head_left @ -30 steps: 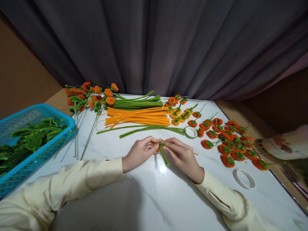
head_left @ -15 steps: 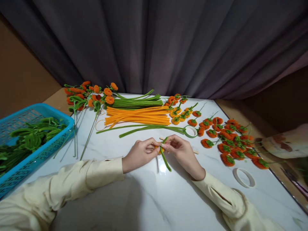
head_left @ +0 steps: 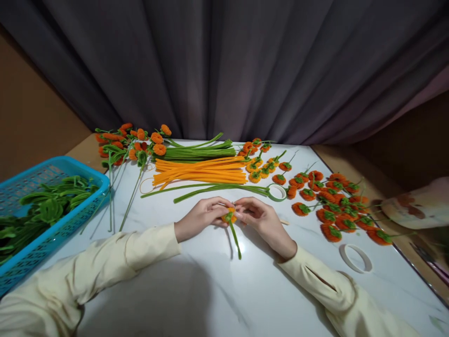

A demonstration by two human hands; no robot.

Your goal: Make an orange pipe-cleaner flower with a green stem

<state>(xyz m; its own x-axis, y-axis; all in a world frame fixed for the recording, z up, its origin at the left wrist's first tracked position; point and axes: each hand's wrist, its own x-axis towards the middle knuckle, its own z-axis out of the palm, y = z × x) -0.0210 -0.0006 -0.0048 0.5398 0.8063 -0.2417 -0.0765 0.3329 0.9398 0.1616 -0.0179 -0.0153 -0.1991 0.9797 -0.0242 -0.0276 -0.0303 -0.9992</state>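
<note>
Between my hands is a small yellow-orange pipe-cleaner flower head (head_left: 228,216), its green centre facing up. A green pipe cleaner (head_left: 235,238) trails from that centre toward me. My left hand (head_left: 201,219) pinches the flower head at its left side, thumb over it and fingers beneath. At the other side, my right hand (head_left: 264,224) has thumb and forefinger closed on its edge. A thin wooden stick (head_left: 285,222) lies partly hidden behind my right hand.
Orange pipe cleaners (head_left: 199,171) and green ones (head_left: 199,152) lie beyond my hands. Finished orange heads (head_left: 329,217) spread to the right, near a white tape roll (head_left: 355,258) and a green tape roll (head_left: 277,192). A blue basket (head_left: 101,187) holds green leaves; stemmed flowers (head_left: 156,138) stand behind.
The flower head has turned so its green centre shows. The green pipe cleaner's upper end, seen before above my fingers, no longer sticks up; one length now hangs toward me.
</note>
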